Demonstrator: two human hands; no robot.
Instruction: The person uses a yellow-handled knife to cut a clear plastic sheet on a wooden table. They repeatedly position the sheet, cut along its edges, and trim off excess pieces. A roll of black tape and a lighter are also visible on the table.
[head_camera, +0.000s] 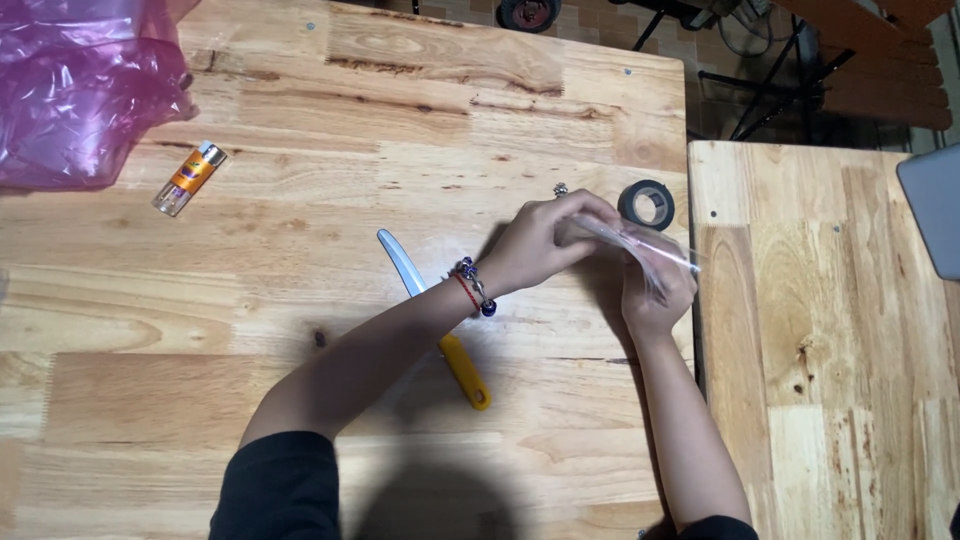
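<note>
Here my two hands meet over the wooden table (300, 300), near its right edge. My left hand (545, 245) reaches across from the left, a beaded bracelet (473, 287) on its wrist and a ring on one finger, and its fingers (590, 215) curl down and press together on a small clear plastic bag (645, 245). My right hand (655, 295) comes up from below, its fingers closed on the same bag from underneath, so the thin plastic is pinched between both hands. The bag sits just above the tabletop and stretches toward the right edge, slightly tilted; what it holds, if anything, I cannot tell.

Just beyond my hands, near the same edge, lies a roll of black tape (646, 204), flat on its side. Under my left forearm lies a knife with a yellow handle (440, 320), its blade pointing up and to the left, its handle toward me. Well apart, at the far left, lies a small lighter (189, 178) with an orange label, and beside it, in the corner, a crumpled pink plastic bag (80, 85). A second wooden table (820, 350) stands close beside the first on the right.
</note>
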